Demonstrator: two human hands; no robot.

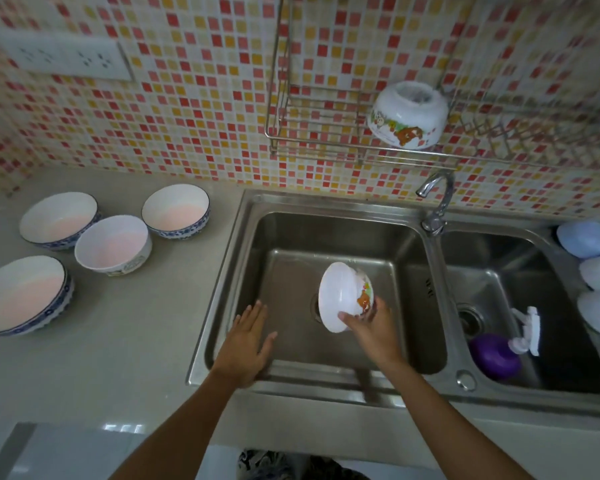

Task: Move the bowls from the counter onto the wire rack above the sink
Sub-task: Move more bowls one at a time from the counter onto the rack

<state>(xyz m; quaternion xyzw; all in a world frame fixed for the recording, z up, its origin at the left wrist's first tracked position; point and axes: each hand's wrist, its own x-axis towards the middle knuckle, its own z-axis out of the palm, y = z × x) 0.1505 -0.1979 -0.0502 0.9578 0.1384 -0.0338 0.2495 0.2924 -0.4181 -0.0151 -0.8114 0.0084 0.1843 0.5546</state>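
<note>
White bowl (340,296) tilted in right hand (374,327).

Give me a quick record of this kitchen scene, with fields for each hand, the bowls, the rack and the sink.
left hand: left hand open, fingers straight, over the sink's left basin
right hand: right hand holds a cartoon bowl, tilted on its side, over that basin
counter: four bowls upright, left of the sink
wire rack: wire rack carries one cartoon bowl upside down
sink: sink has two basins; a purple bottle lies in the right one
</note>
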